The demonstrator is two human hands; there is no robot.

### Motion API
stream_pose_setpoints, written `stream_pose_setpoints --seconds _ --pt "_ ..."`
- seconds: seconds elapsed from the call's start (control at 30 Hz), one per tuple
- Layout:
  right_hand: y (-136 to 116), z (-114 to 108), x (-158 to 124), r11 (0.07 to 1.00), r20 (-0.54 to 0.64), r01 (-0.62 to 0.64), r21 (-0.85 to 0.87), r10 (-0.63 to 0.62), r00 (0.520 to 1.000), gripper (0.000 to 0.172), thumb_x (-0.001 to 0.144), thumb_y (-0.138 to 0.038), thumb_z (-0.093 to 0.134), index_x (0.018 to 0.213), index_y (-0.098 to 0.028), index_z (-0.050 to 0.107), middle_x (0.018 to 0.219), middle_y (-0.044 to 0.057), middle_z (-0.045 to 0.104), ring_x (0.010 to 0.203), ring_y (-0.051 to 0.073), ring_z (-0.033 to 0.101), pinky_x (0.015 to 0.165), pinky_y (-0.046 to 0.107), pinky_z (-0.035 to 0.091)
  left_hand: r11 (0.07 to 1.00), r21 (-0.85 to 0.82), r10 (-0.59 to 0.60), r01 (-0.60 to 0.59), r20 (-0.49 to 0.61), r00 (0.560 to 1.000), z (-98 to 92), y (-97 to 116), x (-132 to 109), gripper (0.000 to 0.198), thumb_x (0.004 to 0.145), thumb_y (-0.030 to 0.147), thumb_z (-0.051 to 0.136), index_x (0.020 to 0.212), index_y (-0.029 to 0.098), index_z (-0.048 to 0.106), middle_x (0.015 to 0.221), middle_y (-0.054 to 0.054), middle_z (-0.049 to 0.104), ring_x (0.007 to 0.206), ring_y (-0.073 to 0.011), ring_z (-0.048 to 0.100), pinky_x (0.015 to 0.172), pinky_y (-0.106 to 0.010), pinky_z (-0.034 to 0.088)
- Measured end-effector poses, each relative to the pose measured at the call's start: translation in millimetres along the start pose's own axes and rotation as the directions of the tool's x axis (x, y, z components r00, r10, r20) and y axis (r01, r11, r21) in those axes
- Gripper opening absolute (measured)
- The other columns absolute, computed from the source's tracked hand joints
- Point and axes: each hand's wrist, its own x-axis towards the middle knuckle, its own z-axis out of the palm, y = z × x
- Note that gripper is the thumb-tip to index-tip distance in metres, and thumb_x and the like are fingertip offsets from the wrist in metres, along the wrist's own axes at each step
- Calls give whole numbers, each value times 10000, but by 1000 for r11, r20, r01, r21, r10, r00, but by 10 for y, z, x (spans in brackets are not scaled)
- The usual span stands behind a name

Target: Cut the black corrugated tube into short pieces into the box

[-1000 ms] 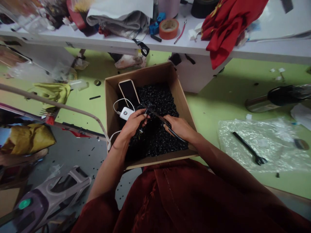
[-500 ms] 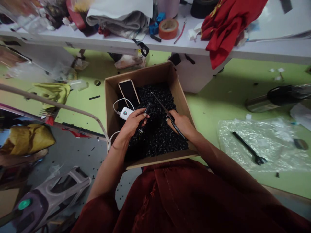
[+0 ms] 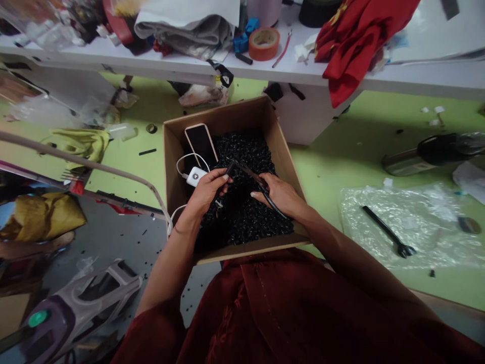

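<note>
A cardboard box stands on the floor in front of me, filled with a heap of small black plastic parts. My left hand is over the box's left side, pinching a short black toothed plastic piece between finger and thumb. My right hand grips a long thin black plastic strip, and the strip's far end comes up against the piece in my left hand. A white power bank with a white cable and a phone lie in the box near my left hand.
A white bench edge with red tape, cloth and clutter runs behind the box. Bubble wrap with a forked black part lies on the green floor to the right. A grey machine sits at lower left.
The far end of the long strip has swung down and left, toward my left hand. My right hand has shifted slightly left. The box and the other objects stay in place.
</note>
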Motion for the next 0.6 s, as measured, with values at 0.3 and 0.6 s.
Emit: stream_pose_setpoints --seconds 0.3,0.6 --pt "15 20 2 1000 36 21 -17 -20 999 513 836 -516 520 1222 -178 495 1136 134 611 994 276 578 785 371 414 999 27 -18 17 26 1000 39 -13 -13 275 737 254 646 989 146 651 792 -15 636 546 -54 485 500 -203 366" --pt "21 32 8 999 38 48 -18 -47 998 514 843 -519 502 1213 -162 494 1151 149 602 1002 290 574 801 381 416 998 48 -28 27 30 999 60 -20 -19 272 739 252 639 990 146 658 803 -21 638 547 -53 488 499 -199 370"
